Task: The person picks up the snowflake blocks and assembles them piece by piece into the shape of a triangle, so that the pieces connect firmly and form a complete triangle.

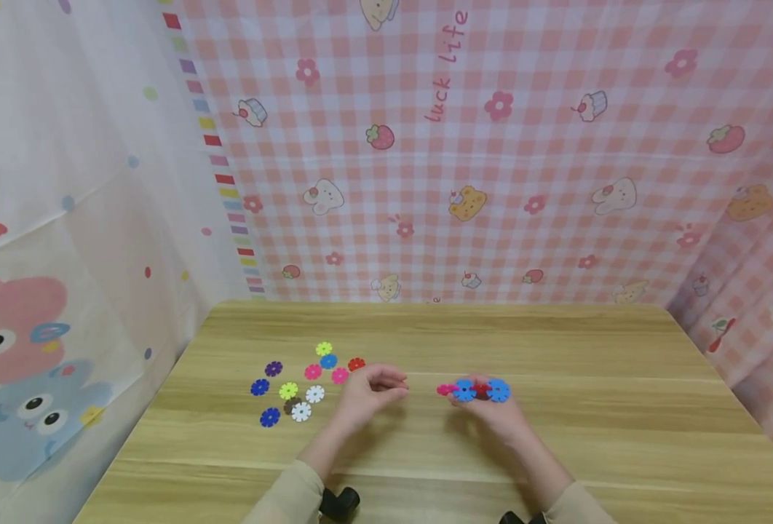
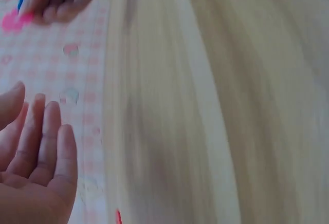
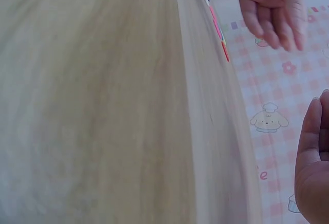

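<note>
In the head view my right hand (image 1: pixel 501 421) holds a row of joined notched plastic discs (image 1: pixel 464 391) above the table: pink at the left end, then blue, red and blue. The left wrist view catches the pink end (image 2: pixel 12 22) and a blue edge beside the right fingers. My left hand (image 1: pixel 362 399) holds nothing; its fingers are loosely bent, pointing towards the row, apart from it. Nearest to it is a loose red disc (image 1: pixel 357 363), partly behind the hand. In the right wrist view the right hand (image 3: pixel 314 167) shows only in part and its discs are hidden.
Loose notched discs lie left of the left hand: yellow (image 1: pixel 288 391), white (image 1: pixel 315 394), dark blue (image 1: pixel 270 417), purple (image 1: pixel 273 369), pink (image 1: pixel 313 372) and others. A brown disc lies partly under a white one. A checked curtain (image 1: pixel 426 167) hangs behind the wooden table (image 1: pixel 557 342).
</note>
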{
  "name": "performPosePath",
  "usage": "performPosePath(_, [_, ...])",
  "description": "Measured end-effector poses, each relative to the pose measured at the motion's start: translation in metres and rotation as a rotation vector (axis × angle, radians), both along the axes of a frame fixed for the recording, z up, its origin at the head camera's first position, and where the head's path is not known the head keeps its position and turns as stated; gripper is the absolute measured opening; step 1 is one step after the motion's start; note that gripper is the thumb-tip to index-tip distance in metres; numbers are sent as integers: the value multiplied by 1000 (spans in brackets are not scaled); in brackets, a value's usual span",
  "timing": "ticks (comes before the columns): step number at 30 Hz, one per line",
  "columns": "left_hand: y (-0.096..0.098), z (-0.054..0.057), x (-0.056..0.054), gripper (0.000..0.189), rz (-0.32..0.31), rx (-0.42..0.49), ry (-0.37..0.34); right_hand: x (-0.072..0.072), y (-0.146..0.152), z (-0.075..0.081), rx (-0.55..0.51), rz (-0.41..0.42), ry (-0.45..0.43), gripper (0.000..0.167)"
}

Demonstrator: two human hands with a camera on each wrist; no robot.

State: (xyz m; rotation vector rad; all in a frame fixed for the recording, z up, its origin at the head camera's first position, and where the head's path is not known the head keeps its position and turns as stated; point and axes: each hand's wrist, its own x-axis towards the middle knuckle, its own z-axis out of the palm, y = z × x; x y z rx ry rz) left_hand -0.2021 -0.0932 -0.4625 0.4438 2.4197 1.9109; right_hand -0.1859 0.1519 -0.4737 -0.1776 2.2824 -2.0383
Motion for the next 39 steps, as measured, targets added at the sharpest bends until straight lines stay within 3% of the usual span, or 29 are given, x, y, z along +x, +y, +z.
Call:
performPosePath(4, [-22, -2, -5, 23, 31, -49, -36, 0, 1, -1, -24, -2, 8, 22])
performPosePath(13, [-81, -6, -12, 21, 188, -107, -80, 0, 6, 0, -23, -1, 15, 21])
performPosePath(24, [-154, -9, -10, 32, 342, -138, -124, 0, 8, 1, -33, 13, 10, 20])
performPosePath(31, [-179, -12, -10, 36, 401, -70, -137, -1, 10, -1, -27, 19, 18, 18])
performPosePath(34, [-187, -12, -10, 37, 432, -165, -138, 0, 10, 0, -42, 15, 19, 21])
performPosePath(39, [-196, -14, -8, 42, 460, -225, -161, 1, 10, 0, -45, 0, 22, 21])
